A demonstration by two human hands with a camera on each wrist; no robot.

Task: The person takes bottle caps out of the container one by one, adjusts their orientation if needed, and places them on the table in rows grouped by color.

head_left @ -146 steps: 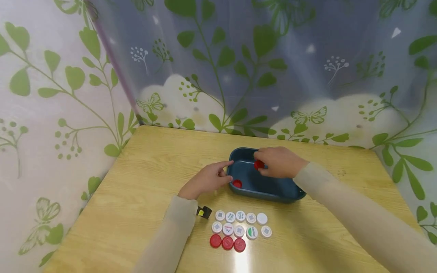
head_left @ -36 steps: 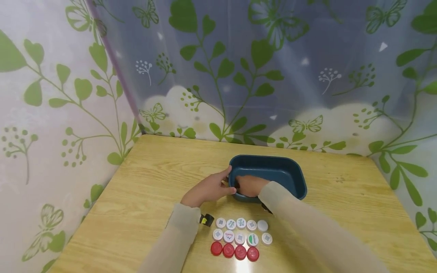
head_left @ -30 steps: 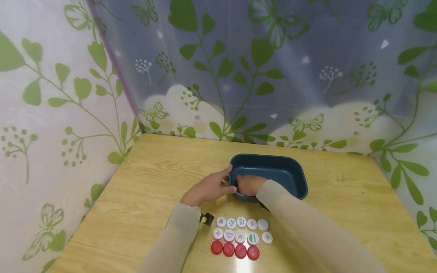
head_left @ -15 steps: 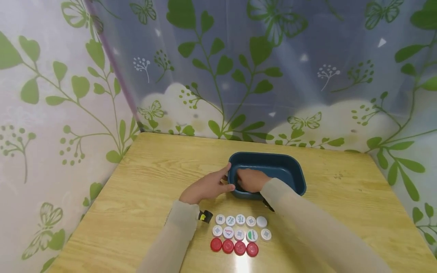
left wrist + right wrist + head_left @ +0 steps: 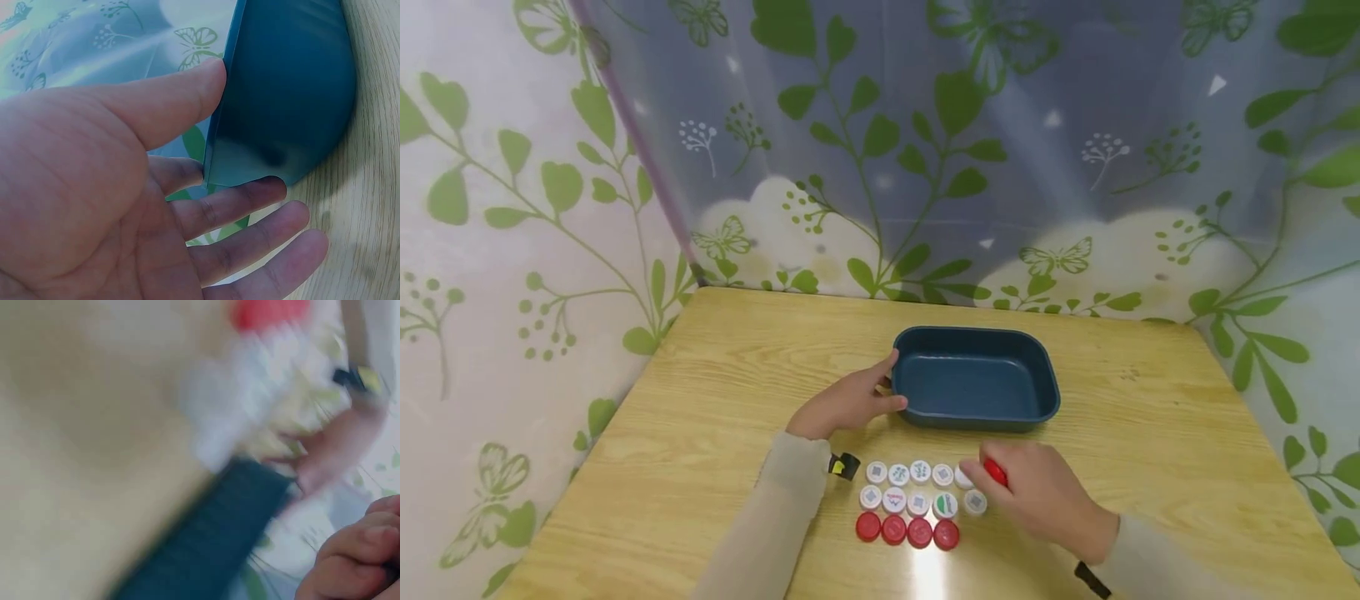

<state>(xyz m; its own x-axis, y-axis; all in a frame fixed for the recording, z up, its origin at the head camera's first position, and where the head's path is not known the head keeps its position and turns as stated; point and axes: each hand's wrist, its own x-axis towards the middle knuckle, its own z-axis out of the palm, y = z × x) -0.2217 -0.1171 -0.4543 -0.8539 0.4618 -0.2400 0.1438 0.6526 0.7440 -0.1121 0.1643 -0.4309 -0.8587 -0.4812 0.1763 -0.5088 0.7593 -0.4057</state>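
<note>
My right hand [image 5: 1037,492] pinches a red bottle cap [image 5: 996,472] above the right end of the cap rows, partly covering a white cap [image 5: 963,477] there. In the right wrist view, blurred, its curled fingers [image 5: 350,556] show at the lower right. My left hand [image 5: 846,404] touches the left end of a dark blue plastic bin [image 5: 973,423] with fairly straight fingers; in the left wrist view the thumb [image 5: 187,94] lies against the bin's rim. Two rows of white bottle caps [image 5: 920,472] and one row of red bottle caps [image 5: 893,530] lie in front of the bin.
A light wooden table [image 5: 737,358] carries everything. Its far edge meets a curtain [image 5: 880,167] printed with green leaves and butterflies, and a pale patterned curtain [image 5: 482,292] hangs at the left. Each wrist wears a dark band [image 5: 844,466].
My right hand has come out of the bin with a red cap, moving towards me and right to the rows. Since the earliest frame the red row has gained a cap. Left hand stays at the bin.
</note>
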